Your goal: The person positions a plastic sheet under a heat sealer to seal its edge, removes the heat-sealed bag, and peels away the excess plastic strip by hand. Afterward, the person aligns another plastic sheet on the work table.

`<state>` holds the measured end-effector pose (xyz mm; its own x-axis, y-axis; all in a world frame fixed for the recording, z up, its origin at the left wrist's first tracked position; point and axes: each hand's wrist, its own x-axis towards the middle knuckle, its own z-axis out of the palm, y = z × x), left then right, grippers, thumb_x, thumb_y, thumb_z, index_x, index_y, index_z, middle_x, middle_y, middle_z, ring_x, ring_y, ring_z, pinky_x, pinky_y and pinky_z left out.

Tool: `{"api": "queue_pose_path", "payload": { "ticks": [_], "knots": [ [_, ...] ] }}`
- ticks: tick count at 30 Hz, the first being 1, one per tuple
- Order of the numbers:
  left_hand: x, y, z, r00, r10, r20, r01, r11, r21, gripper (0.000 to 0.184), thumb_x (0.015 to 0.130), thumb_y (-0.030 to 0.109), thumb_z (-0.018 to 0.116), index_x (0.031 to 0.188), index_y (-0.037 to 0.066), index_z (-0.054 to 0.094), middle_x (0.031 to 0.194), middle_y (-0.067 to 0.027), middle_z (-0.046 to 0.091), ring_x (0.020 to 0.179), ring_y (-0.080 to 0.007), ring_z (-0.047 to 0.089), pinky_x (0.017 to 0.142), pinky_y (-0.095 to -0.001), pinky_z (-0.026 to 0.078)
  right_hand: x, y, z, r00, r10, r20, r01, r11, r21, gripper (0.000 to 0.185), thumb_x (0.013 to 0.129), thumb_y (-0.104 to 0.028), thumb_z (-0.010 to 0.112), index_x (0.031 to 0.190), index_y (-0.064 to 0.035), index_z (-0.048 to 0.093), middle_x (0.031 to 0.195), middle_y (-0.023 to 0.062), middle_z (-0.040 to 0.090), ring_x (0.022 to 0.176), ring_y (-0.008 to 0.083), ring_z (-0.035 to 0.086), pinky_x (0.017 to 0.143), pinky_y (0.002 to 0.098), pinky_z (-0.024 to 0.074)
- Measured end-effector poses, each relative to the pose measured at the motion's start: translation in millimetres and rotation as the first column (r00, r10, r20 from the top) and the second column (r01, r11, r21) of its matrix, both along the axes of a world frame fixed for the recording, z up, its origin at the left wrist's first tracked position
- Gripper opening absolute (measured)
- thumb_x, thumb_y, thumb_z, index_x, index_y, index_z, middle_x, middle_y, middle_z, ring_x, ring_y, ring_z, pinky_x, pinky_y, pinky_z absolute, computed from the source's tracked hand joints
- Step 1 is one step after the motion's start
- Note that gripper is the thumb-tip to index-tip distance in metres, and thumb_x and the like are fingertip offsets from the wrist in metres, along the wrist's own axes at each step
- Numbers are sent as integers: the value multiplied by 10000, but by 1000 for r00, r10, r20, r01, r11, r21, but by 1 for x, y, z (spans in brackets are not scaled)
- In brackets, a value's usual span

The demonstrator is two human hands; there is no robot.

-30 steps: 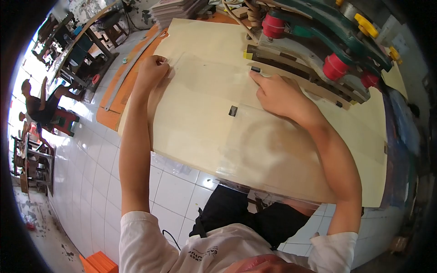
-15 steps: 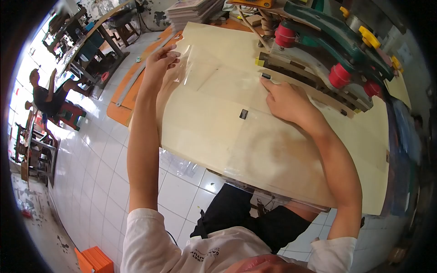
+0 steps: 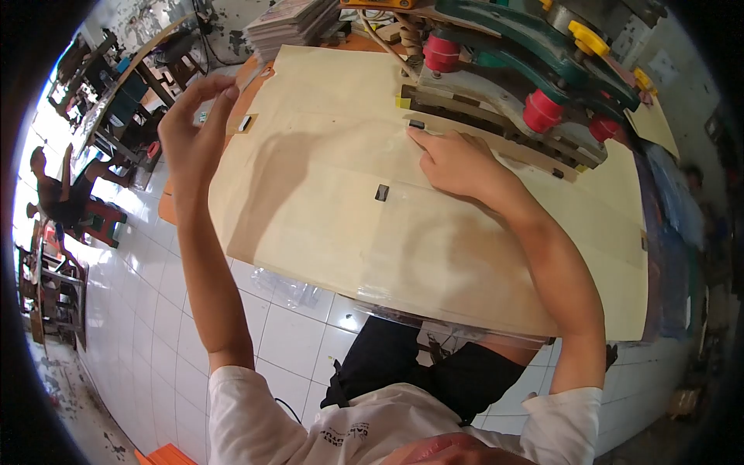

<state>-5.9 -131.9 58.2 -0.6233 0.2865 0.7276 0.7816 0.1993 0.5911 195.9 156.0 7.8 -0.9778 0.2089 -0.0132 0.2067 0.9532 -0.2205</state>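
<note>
My left hand (image 3: 198, 124) is raised above the left edge of a large cream-coloured sheet (image 3: 325, 232), thumb and forefinger curled together. What they pinch, if anything, cannot be made out. My right hand (image 3: 465, 167) rests on the sheet, its forefinger stretched out to a small black block (image 3: 416, 124) beside the press. Nothing shows in its grasp. Another small black block (image 3: 382, 192) lies near the middle. Clear plastic film (image 3: 376, 291) shows at the sheet's front edge.
A green press frame with red bushings (image 3: 542, 111) and yellow knobs (image 3: 589, 39) stands at the back right. Stacked sheets (image 3: 287, 27) lie behind. At far left a person (image 3: 58, 182) sits on a stool. Orange pieces (image 3: 167, 456) are at the bottom left.
My left hand has moved left, and the shiny clear film under it no longer shows on the sheet's left part. My right forefinger stays at the black block; the view has shifted.
</note>
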Motion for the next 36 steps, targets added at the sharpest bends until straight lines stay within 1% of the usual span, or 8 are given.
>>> {"api": "queue_pose_path", "payload": {
  "ticks": [5,7,8,12,14,19,24,36],
  "knots": [
    [78,-18,8,957,60,-285,-101,986,-134,98,851,-17,753,947,-10,737,910,-65,766,880,-176,721,1012,-372,503,0,1,0,1000,2,11,-2,1000,-2,566,930,-195,459,1486,-129,540,1057,257,717,1015,437,681,955,528,513],
    [97,-27,2,905,-32,-424,-61,977,-203,141,866,-69,742,985,6,737,966,-92,767,960,-186,725,1051,-457,486,-1,2,1,1000,-1,17,1,1000,7,567,930,-195,461,1487,-131,540,1062,257,718,1014,437,682,958,526,514],
    [110,-27,1,923,-45,-382,-39,977,-209,177,813,-127,731,909,21,717,910,-78,760,935,-197,732,1076,-519,453,-1,1,2,1000,-4,23,4,1000,14,566,929,-195,462,1487,-131,540,1070,253,719,1016,435,683,961,525,513],
    [145,-27,-17,930,-48,-365,-34,977,-213,257,687,-153,699,800,77,691,819,-33,735,851,-192,733,1047,-475,454,-2,3,1,1000,-7,27,7,1000,14,565,929,-194,466,1485,-139,544,1080,238,722,1016,428,686,962,525,514],
    [158,-31,-28,940,-100,-326,12,965,-262,226,730,-141,700,811,69,682,822,-64,737,868,-211,733,1062,-514,440,-2,3,0,999,-12,34,11,999,32,563,931,-192,465,1486,-150,545,1082,232,724,1018,422,687,962,521,515],
    [183,-34,-49,940,-161,-302,58,944,-324,216,724,-66,763,788,131,702,779,8,713,824,-167,730,1002,-429,477,-2,4,0,1000,0,31,-3,996,88,563,933,-182,464,1490,-185,547,1085,215,728,1026,408,687,959,510,518],
    [195,-40,-69,941,-200,-271,81,915,-395,203,732,-43,760,821,135,721,834,21,717,835,-148,725,1000,-432,483,-4,8,-2,1000,19,13,-20,997,80,582,921,-165,464,1497,-196,542,1082,205,732,1024,402,687,949,509,522],
    [206,-35,-93,947,-272,-169,170,874,-454,187,722,-49,735,842,88,695,1017,-44,755,1044,-226,739,1035,-474,474,-1,2,-2,999,-12,38,5,985,171,579,933,-160,461,1506,-202,531,1008,222,731,1027,409,685,971,524,503]
  ]
}}
